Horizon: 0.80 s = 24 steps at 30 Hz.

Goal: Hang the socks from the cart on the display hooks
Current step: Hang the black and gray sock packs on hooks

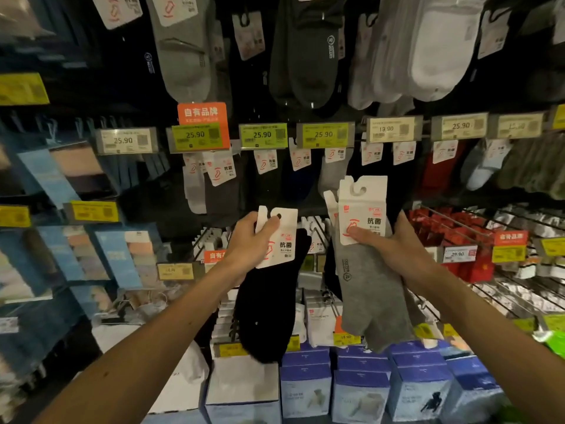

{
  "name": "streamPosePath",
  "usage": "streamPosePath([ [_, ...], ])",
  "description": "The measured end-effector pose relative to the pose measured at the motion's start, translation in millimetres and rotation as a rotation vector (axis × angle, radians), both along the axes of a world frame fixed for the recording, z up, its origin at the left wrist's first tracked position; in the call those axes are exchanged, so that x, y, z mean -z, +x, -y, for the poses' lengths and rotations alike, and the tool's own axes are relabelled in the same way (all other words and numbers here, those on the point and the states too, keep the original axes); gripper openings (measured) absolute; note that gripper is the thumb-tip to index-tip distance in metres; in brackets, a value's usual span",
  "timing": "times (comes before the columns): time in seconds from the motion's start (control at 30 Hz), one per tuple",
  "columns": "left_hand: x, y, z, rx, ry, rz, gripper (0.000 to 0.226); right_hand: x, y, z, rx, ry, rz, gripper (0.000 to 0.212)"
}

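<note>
My left hand (pixel 249 240) is gripping the white header card (pixel 279 240) of a pair of black socks (pixel 266 301). The thumb is lying across the card just below its hook slot. My right hand (pixel 394 246) is holding a pair of grey socks (pixel 373 295), with the thumb pressing on the front of their taller header card (pixel 362 206). Both pairs are hanging in the air near me in front of the display. The black pair is on the left and the grey pair on the right, a little higher, with a narrow gap between them.

A row of price tags (pixel 263 135) is running across the far wall above my hands, with an orange sign (pixel 201 113) standing over one of them. Carded socks are dangling just under that row, and the top edge of the grey pair's card is reaching almost up to them. To the right of my right hand, long wire hooks (pixel 452 237) are jutting out toward me. Blue and white boxes (pixel 305 387) are standing close together under the toes of both pairs.

My fingers are sitting behind the cards and fabric, so I cannot see how they are lying. A second white card edge (pixel 329 203) is peeking out left of the grey pair's header, and I cannot tell what it belongs to. The price tags are covering the hooks of the carded row. The frame is cutting off the tops of the large grey (pixel 183 56), dark (pixel 305 56) and white socks (pixel 428 47) overhead. The packets at the far left are blurring out.
</note>
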<state>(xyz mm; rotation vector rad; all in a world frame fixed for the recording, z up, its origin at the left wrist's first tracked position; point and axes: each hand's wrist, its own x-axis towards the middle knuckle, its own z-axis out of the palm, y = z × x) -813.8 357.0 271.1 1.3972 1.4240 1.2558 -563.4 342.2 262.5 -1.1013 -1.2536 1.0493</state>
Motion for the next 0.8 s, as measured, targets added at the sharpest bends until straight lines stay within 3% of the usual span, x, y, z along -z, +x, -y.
streamPosePath([
  [0.1, -3.4, -1.2, -9.8, -0.028, 0.028, -0.079, 0.011, 0.0, -1.6, -6.2, 0.004, 0.005, 0.006, 0.058],
  [0.27, -4.0, 23.7, -25.9, 0.100, 0.026, -0.166, 0.041, 4.8, 12.7, -13.4, 0.035, -0.006, 0.049, 0.048],
  [0.43, 9.5, 85.1, -35.7, 0.176, 0.055, -0.315, 0.020, 11.5, 48.4, -26.5, 0.039, -0.071, 0.099, 0.051],
  [0.53, 17.5, 120.8, -48.1, 0.183, 0.054, -0.349, 0.012, 18.8, 85.1, -35.8, 0.031, -0.098, 0.128, 0.066],
  [0.8, 2.8, 229.8, -83.4, 0.240, 0.099, -0.184, 0.019, 7.8, 215.7, -56.6, 0.070, -0.068, 0.094, 0.056],
])
